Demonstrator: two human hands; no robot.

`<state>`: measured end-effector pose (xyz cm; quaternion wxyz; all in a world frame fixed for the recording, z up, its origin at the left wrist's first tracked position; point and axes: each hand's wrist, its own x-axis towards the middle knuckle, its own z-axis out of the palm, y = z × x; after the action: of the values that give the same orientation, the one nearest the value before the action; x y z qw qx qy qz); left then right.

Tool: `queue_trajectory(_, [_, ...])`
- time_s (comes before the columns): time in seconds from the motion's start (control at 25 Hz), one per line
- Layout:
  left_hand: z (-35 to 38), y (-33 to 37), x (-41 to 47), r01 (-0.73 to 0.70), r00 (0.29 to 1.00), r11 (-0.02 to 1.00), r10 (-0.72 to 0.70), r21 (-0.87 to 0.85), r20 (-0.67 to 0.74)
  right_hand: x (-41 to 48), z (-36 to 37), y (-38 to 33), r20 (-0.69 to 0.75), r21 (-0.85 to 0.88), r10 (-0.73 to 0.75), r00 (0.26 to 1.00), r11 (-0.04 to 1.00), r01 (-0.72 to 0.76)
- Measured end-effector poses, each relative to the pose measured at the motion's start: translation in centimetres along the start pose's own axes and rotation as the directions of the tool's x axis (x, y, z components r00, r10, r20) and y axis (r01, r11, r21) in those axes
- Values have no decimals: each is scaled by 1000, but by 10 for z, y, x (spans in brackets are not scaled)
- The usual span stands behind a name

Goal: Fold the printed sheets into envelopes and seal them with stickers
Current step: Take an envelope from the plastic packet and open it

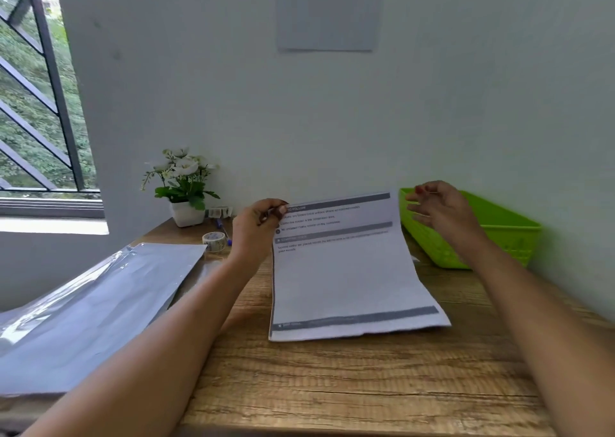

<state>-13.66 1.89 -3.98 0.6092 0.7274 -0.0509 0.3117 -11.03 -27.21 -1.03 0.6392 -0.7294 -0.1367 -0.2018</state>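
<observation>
- Left hand [258,225] pinches the printed sheet's [346,270] upper left corner, lifting it; its lower edge lies on the wooden table [332,386].
- Right hand [439,208], fingers loosely spread, hovers beside the sheet, before the green basket [512,233].

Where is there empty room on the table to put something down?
The table is bare along its near edge, below the sheet, and right of it before the basket. The left is crowded: flowerpot, tape, plastic sleeves.

i'm wearing the one camera on my head, looking forward and down, facing the wall [233,70], close over the desk [332,386]
</observation>
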Motion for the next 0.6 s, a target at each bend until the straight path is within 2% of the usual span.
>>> queue_trajectory(0.04, [3, 0, -1, -4, 1000, 1000, 4, -5, 19, 0, 3, 2, 79, 56, 26, 997, 998, -30])
queue_trajectory(0.12, [9, 0, -3, -5, 999, 1000, 6, -30, 44, -1, 11, 5, 204, 25, 70, 977, 997, -76])
queue_trajectory(0.24, [10, -2, -2, -13, 1000, 998, 13, -55, 1, -4, 17, 10, 283, 20, 138, 949, 989, -149])
queue_trajectory(0.32, [5, -1, 0, 35, 999, 994, -33, -108, 24, -3, 17, 13, 255, 69, 125, 959, 987, -147])
queue_trajectory(0.48, [4, -1, 2, 252, 947, 959, -217, -129, 236, 7, 13, 21, 67, 121, 18, 998, 992, -26])
queue_trajectory(0.6, [5, -2, 3, 296, 934, 933, -236, -208, 268, 7, 11, 17, 71, 210, -3, 997, 978, -12])
